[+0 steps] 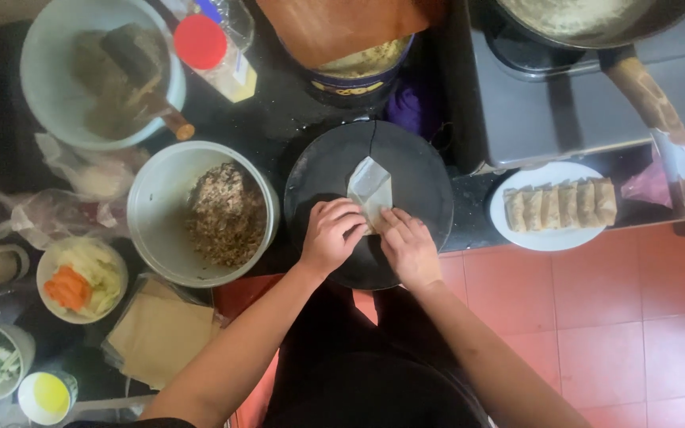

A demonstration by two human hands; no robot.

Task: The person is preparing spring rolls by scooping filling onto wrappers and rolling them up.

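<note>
A thin pale wrapper (371,187), partly folded, lies on a round black plate (414,166). My left hand (330,235) and my right hand (408,248) both press on the near end of the wrapper, fingers curled over it. Its far corner points away from me. What lies inside the fold is hidden by my fingers. A large grey bowl (156,208) of brown minced filling (227,214) stands just left of the black plate.
A white plate (550,236) with several finished rolls (561,204) sits to the right. A pan (596,24) rests on the stove behind. To the left are a bowl of carrot and cabbage (81,279), a stack of square wrappers (162,333), and a red-capped bottle (214,55).
</note>
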